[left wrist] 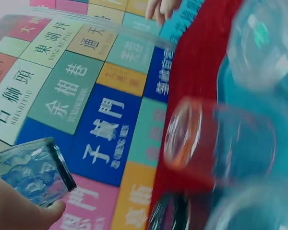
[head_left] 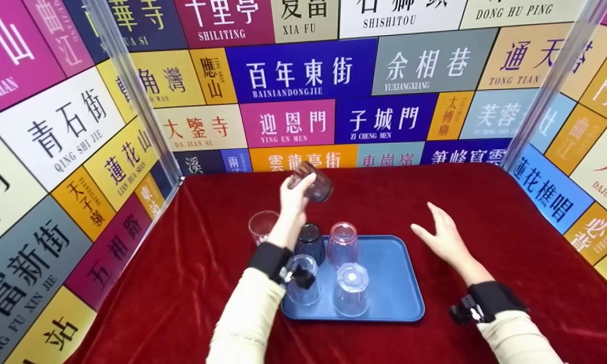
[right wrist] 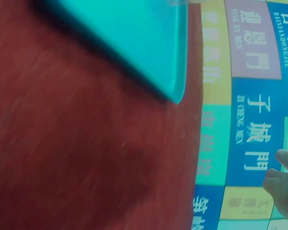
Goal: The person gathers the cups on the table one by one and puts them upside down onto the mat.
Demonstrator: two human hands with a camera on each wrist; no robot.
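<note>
My left hand (head_left: 293,199) grips a dark tinted glass (head_left: 320,188), held tilted in the air beyond the blue tray (head_left: 402,283). In the left wrist view, that glass (left wrist: 31,170) shows a patterned wall, with the thumb against it. Upside down on the tray stand a pink glass (head_left: 343,245), a clear glass (head_left: 351,293) and another clear glass (head_left: 303,290) partly behind my wrist. A dark glass (head_left: 311,241) stands behind them. Right of the tray, my right hand (head_left: 444,240) hovers with fingers spread, holding nothing.
Left of the tray, a transparent glass (head_left: 263,222) is partly hidden by my left forearm. Dark red cloth (head_left: 182,283) covers the table. Panels with Chinese place names (head_left: 303,71) rise behind and at both sides, with clear corner posts (head_left: 546,91).
</note>
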